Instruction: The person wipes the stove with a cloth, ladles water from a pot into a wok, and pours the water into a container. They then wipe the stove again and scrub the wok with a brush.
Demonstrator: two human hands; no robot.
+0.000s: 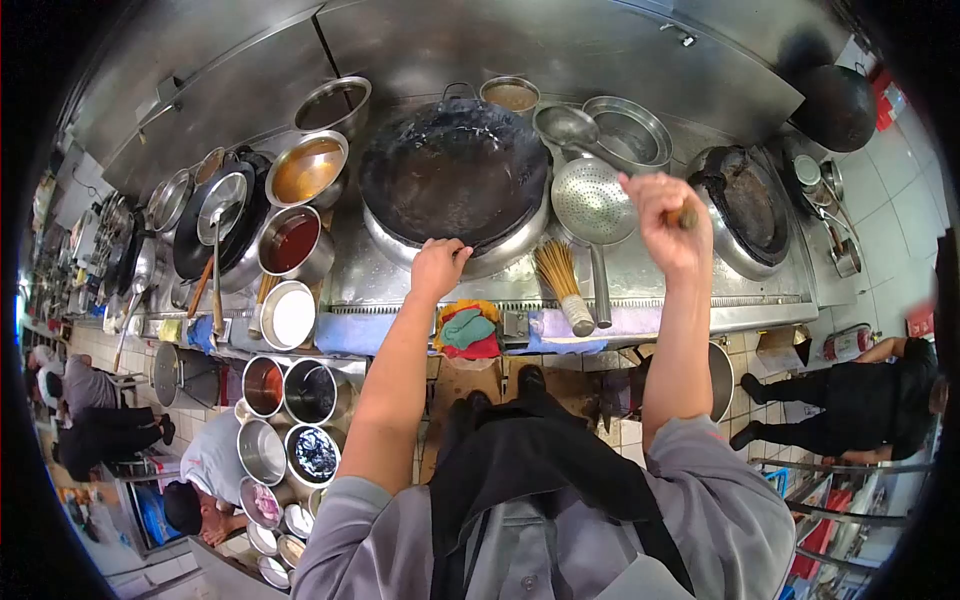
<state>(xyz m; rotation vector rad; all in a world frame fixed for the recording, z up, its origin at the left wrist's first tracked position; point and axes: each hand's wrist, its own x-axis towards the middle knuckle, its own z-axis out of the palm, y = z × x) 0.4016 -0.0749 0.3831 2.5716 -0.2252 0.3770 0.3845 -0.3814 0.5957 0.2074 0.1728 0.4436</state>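
A large dark wok (525, 165) sits on the burner in front of me, its inside wet and brownish. My left hand (438, 268) is closed on the wok's near rim. Raised at the right, my right hand (672, 222) grips the wooden-ended handle of a metal ladle (566, 127). The ladle's bowl hangs between the wok and a round metal pan (640, 135). Below it lies a perforated strainer (592, 205), handle toward me. A bamboo brush (560, 270) rests left of that handle. Folded coloured cloths (468, 330) lie at the stove's front edge.
Left of the wok stand metal bowls of orange liquid (308, 168) and red sauce (292, 240), plus a white-filled bowl (288, 315). A second burner (750, 205) is at right. Several pots (262, 450) stand lower left, near a crouching person (205, 475). Another person (870, 400) is at right.
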